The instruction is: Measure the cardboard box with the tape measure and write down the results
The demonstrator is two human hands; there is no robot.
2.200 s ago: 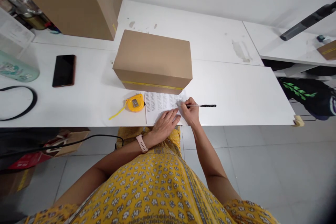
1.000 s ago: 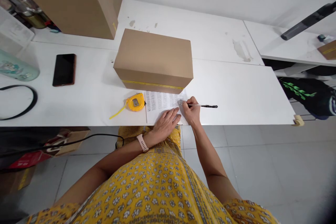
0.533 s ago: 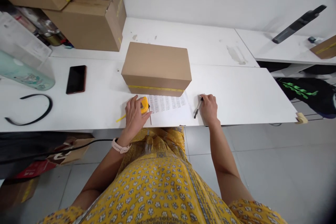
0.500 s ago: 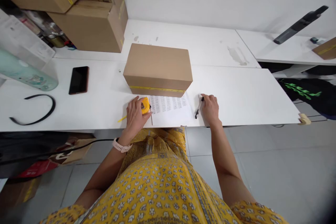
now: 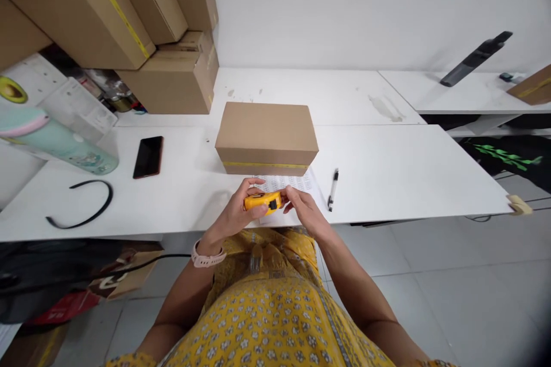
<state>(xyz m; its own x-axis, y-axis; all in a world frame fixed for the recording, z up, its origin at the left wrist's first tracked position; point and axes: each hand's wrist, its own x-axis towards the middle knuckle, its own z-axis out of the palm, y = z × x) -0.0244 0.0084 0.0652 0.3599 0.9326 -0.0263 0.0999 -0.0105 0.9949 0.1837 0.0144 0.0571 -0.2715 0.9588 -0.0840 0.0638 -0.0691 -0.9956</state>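
Observation:
My left hand (image 5: pixel 241 206) is closed around a yellow tape measure (image 5: pixel 260 202), held above the table's front edge. The fingers of my right hand (image 5: pixel 301 206) are bent at the front end of the tape measure; whether they pinch its tip is too small to make out. Just beyond both hands sits a closed cardboard box (image 5: pixel 267 132) with yellow tape along its front side. A printed sheet of paper (image 5: pixel 316 186) lies partly under the box and behind my hands. To the right of the sheet a pen (image 5: pixel 333 189) lies on the table.
On the left are a phone (image 5: pixel 148 157), a black headband-like loop (image 5: pixel 105 200) and a mint-green bottle (image 5: pixel 81 152). Stacked cardboard boxes (image 5: pixel 167 86) stand at the back left. A dark cylindrical object (image 5: pixel 473 60) is at the back right of the white table (image 5: pixel 387 166).
My right hand has left the pen on the table and come left to the tape measure. My left hand has lifted and turned the tape measure. The view has shifted.

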